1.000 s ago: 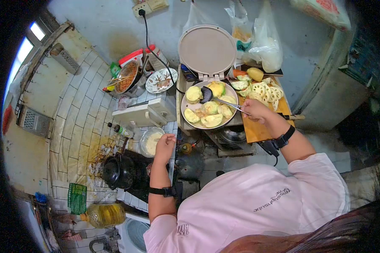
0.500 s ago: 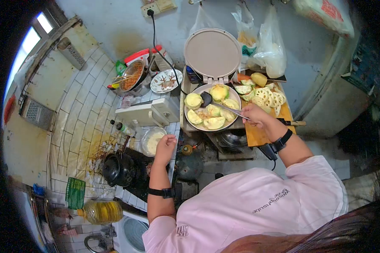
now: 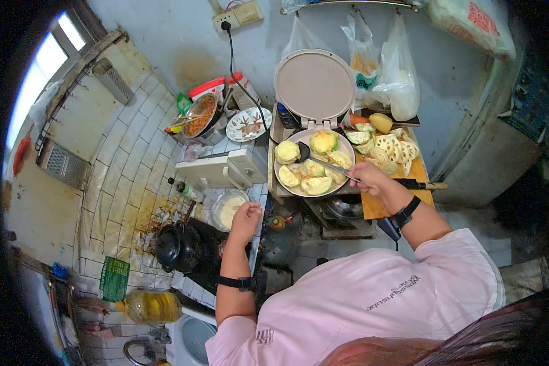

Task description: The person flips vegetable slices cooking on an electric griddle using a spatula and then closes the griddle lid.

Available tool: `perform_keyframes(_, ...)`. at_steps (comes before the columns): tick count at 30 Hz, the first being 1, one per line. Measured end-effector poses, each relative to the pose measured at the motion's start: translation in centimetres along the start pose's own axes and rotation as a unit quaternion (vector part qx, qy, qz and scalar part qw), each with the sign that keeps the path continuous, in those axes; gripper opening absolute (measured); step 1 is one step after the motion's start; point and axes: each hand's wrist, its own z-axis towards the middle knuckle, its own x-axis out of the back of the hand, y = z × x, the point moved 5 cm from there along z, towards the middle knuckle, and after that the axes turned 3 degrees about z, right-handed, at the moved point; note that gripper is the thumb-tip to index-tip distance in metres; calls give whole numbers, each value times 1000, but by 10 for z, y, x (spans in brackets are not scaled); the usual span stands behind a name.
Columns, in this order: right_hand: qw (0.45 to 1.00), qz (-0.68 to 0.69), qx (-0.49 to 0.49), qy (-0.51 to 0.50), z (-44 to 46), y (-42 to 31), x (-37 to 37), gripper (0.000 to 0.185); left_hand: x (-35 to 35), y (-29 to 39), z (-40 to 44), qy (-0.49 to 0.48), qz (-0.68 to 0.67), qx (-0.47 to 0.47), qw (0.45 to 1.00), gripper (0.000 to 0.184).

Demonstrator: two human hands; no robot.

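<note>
One round electric pan (image 3: 346, 143) is the biggest thing in use, its lid (image 3: 315, 85) tipped back against the wall side. Beside it, on the person's right, comes the wooden board (image 3: 375, 207), crowded towards its far end with sliced lotus root (image 3: 396, 148), while a knife (image 3: 431, 185) lies across it nearer the person. Next in size is the ladle (image 3: 335, 168), long in the handle; its dark scoop sits among the food in the pan, by the pale round piece on the left (touching it or just beside it, I can't tell from where I stand). Lesser again is a clear bowl (image 3: 216, 207) of something pale, on the tiled counter, well apart from the pan.

Then come the hands. The right hand (image 3: 371, 177) wraps the ladle's handle, its fingers pressed firmly together around it. The left hand (image 3: 245, 219) is right by the bowl, fingers curled; whether they pinch anything, I can't tell. Smallest are the pale yellow pieces (image 3: 317, 185), spread about inside the pan, some showing green edges.
</note>
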Motion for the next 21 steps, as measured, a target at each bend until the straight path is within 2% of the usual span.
perform_keyframes(7,991,124,-40,-41,-11,7,-13,7,1,-17,8,-9,-7,-9,1000,18)
perform_keyframes(11,989,140,3,-54,-22,11,-5,10,2,-22,8,-9,7,-10,1000,18)
perform_keyframes(13,988,139,27,-54,-27,9,-1,11,2,-22,9,3,-28,-29,999,19)
perform_keyframes(15,995,53,87,-16,-32,3,7,15,3,-21,8,1,-15,-29,999,19)
perform_keyframes(16,995,53,85,-13,-30,6,6,15,2,-17,7,-1,-1,-29,1000,19)
perform_keyframes(17,988,-17,153,33,-27,3,5,15,1,-14,6,-4,-2,-27,1000,19)
perform_keyframes(18,969,-87,219,78,-31,-3,1,16,1,-9,5,-7,14,-21,1000,18)
perform_keyframes(19,969,-87,217,79,-34,-3,-4,16,0,-7,4,-9,31,-14,999,17)
perform_keyframes(21,925,-243,262,133,-48,-9,-13,17,-3,-4,4,-9,23,-14,1000,18)
